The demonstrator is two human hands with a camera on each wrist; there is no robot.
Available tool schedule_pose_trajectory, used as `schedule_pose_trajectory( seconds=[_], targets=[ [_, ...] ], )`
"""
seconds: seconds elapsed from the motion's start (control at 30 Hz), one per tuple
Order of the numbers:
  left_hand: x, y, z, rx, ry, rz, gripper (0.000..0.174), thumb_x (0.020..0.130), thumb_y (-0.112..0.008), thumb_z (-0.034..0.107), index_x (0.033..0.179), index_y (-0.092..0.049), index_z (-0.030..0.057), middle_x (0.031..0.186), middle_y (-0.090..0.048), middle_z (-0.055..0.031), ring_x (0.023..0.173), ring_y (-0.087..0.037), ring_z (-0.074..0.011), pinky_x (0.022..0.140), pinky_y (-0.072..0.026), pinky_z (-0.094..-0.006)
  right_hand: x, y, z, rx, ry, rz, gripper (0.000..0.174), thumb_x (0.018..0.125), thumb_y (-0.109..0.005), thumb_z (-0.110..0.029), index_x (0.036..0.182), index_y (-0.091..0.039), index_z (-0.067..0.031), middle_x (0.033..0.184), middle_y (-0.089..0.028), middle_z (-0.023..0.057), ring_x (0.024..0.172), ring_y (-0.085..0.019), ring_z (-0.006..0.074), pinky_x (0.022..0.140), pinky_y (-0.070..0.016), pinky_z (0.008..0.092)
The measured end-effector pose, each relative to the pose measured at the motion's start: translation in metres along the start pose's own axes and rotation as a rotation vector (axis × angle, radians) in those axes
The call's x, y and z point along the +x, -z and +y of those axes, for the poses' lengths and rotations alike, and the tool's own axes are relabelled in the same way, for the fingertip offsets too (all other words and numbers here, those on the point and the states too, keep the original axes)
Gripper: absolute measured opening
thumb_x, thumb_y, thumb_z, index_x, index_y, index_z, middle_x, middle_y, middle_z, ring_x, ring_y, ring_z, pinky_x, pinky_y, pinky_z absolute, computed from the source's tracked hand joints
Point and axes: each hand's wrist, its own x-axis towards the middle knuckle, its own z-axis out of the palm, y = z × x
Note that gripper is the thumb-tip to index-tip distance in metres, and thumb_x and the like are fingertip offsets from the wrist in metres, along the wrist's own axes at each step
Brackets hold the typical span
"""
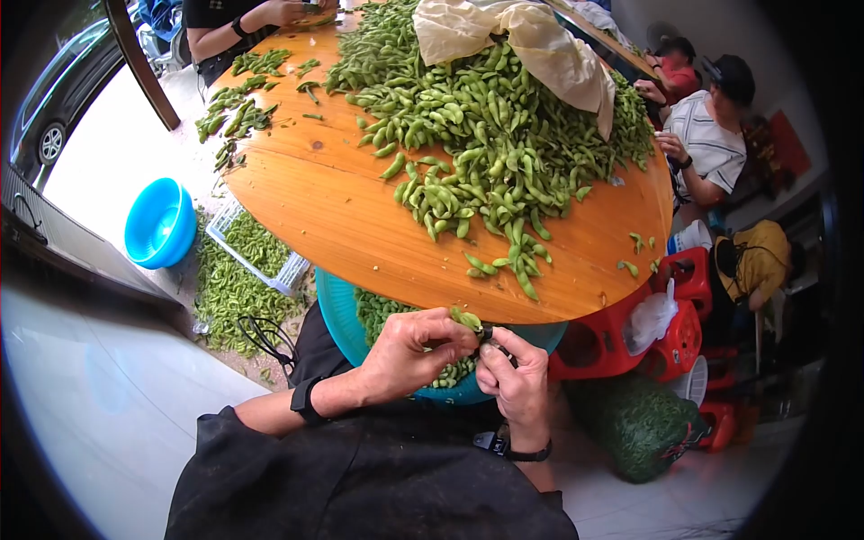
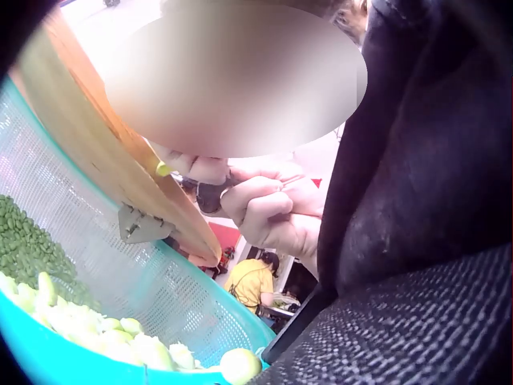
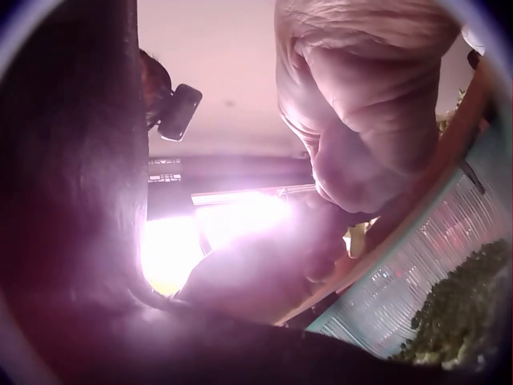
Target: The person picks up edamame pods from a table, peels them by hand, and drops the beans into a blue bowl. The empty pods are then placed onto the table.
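Head view, pod [image 1: 465,319] slanting toward right fingers [image 1: 515,343]

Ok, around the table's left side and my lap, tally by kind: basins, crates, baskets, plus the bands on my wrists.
Blue basin: 1
White crate: 1
Teal basket: 1
Black wristbands: 2
Total: 5
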Motion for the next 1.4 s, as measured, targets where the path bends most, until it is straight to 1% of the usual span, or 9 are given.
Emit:
schedule_pose_trajectory(
  seconds=[0.07, 0.4, 0.5, 0.57, 0.7, 0.93, 1.03, 1.3, 1.4],
  targets=[
    [-0.003, -0.005, -0.002, -0.466, 0.327, 0.043, 0.013, 0.081, -0.074, -0.004, 0.09, -0.066, 0.002, 0.082, -0.067, -0.0056, 0.074, -0.067, -0.0142, 0.066, -0.052, -0.0267, 0.0, -0.001, 0.0, 0.016, 0.009, -0.004, 0.022, 0.097, -0.055, 0.002, 0.118, -0.06, 0.0086, 0.085, -0.053, 0.0014, 0.06, -0.045, 0.0047, 0.047, -0.034, 0.0207],
    [-0.001, 0.001, -0.001, -0.001, 0.009, 0.015, 0.008, 0.084, -0.071, -0.005, 0.087, -0.065, 0.0002, 0.083, -0.068, -0.003, 0.078, -0.068, -0.0123, 0.067, -0.0543, -0.026, -0.004, -0.003, -0.003, -0.109, 0.086, -0.036, 0.022, 0.095, -0.058, 0.004, 0.116, -0.059, 0.0106, 0.085, -0.049, 0.0019, 0.06, -0.048, 0.0052, 0.046, -0.0345, 0.0211],
    [-0.004, -0.002, -0.008, -0.286, 0.174, 0.03, 0.011, 0.083, -0.072, -0.006, 0.086, -0.064, 0.0015, 0.083, -0.068, -0.0051, 0.073, -0.068, -0.016, 0.062, -0.0533, -0.0271, -0.003, -0.002, 0.0, -0.196, 0.167, -0.027, 0.023, 0.094, -0.058, 0.006, 0.117, -0.058, 0.0104, 0.085, -0.05, 0.0024, 0.059, -0.048, 0.0064, 0.046, -0.0352, 0.0218],
    [-0.003, 0.005, -0.011, -0.965, 0.495, -0.073, 0.013, 0.086, -0.07, -0.004, 0.091, -0.06, 0.0029, 0.076, -0.065, -0.0056, 0.066, -0.064, -0.015, 0.055, -0.0494, -0.0264, -0.002, 0.004, 0.006, 0.047, 0.174, -0.105, 0.023, 0.095, -0.057, 0.005, 0.117, -0.059, 0.0087, 0.088, -0.052, 0.0034, 0.058, -0.048, 0.0073, 0.046, -0.0354, 0.0223],
    [0.003, 0.011, -0.016, -1.347, 0.569, -0.218, 0.019, 0.091, -0.066, -0.002, 0.105, -0.055, 0.0038, 0.074, -0.063, -0.0054, 0.064, -0.062, -0.0146, 0.051, -0.0449, -0.0248, 0.004, 0.0, 0.005, 0.272, 0.093, -0.155, 0.021, 0.096, -0.055, 0.003, 0.116, -0.06, 0.0069, 0.089, -0.055, 0.0052, 0.058, -0.048, 0.0074, 0.046, -0.0352, 0.0225],
    [-0.001, 0.012, -0.008, -0.769, 0.509, -0.144, 0.029, 0.087, -0.069, -0.001, 0.113, -0.055, 0.0013, 0.081, -0.068, -0.0103, 0.067, -0.065, -0.0164, 0.056, -0.0495, -0.0292, -0.002, -0.011, -0.003, -0.03, 0.018, -0.081, 0.016, 0.097, -0.056, -0.001, 0.109, -0.061, 0.0076, 0.081, -0.057, 0.004, 0.057, -0.048, 0.0062, 0.048, -0.0382, 0.0224],
    [-0.002, 0.013, -0.012, 0.067, -0.099, -0.165, 0.044, 0.076, -0.069, -0.005, 0.116, -0.051, -0.005, 0.085, -0.065, -0.0216, 0.079, -0.067, -0.0376, 0.065, -0.0544, -0.0396, -0.005, -0.014, -0.005, -0.186, 0.095, -0.02, 0.015, 0.095, -0.057, 0.0, 0.107, -0.061, 0.0091, 0.076, -0.056, 0.0024, 0.058, -0.051, 0.0069, 0.049, -0.041, 0.0238],
    [-0.004, 0.013, -0.01, 0.143, -0.096, -0.185, 0.037, 0.083, -0.06, -0.006, 0.118, -0.052, -0.0032, 0.09, -0.065, -0.0228, 0.084, -0.067, -0.0389, 0.067, -0.0548, -0.0404, -0.002, -0.014, -0.001, -0.642, 0.383, 0.044, 0.012, 0.087, -0.06, 0.006, 0.098, -0.062, 0.0086, 0.074, -0.059, 0.0095, 0.056, -0.06, 0.0133, 0.049, -0.0445, 0.0259],
    [0.0, 0.017, -0.009, -0.265, 0.284, -0.334, 0.036, 0.086, -0.056, -0.006, 0.122, -0.053, -0.0021, 0.084, -0.067, -0.0209, 0.079, -0.07, -0.0326, 0.07, -0.0554, -0.037, 0.0, -0.016, -0.003, -0.548, 0.371, 0.074, 0.01, 0.087, -0.06, 0.006, 0.097, -0.062, 0.0089, 0.074, -0.058, 0.0076, 0.054, -0.058, 0.0115, 0.047, -0.0431, 0.0253]
  ],
)
